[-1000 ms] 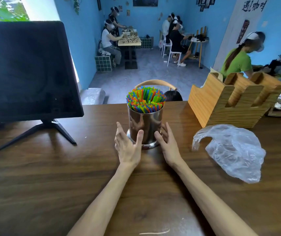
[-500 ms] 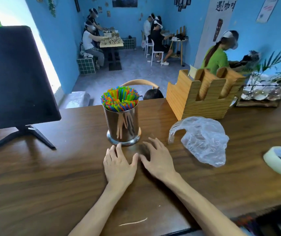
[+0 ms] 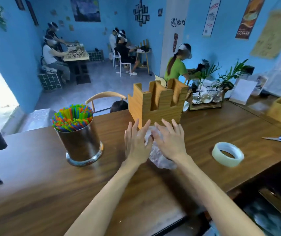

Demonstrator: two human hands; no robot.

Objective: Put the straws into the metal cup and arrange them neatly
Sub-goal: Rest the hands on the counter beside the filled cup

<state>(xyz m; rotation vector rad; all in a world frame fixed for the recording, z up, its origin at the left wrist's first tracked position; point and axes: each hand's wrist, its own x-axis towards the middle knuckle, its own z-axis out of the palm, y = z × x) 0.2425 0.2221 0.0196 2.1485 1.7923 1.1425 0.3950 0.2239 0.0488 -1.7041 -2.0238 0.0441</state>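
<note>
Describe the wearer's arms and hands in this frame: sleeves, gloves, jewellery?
Both forearms are bare all the way to the bottom edge of the frame; no sleeve shows. The left hand and right hand are bare too: no gloves, and no rings, watch or bands at the wrists that I can see. Nails look short and unpainted, though motion blur softens the fingertips. No markings visible.

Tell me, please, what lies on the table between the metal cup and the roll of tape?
In the head view, the left hand and right hand lie between the metal cup and tape roll, both over a crumpled plastic bag.
</note>
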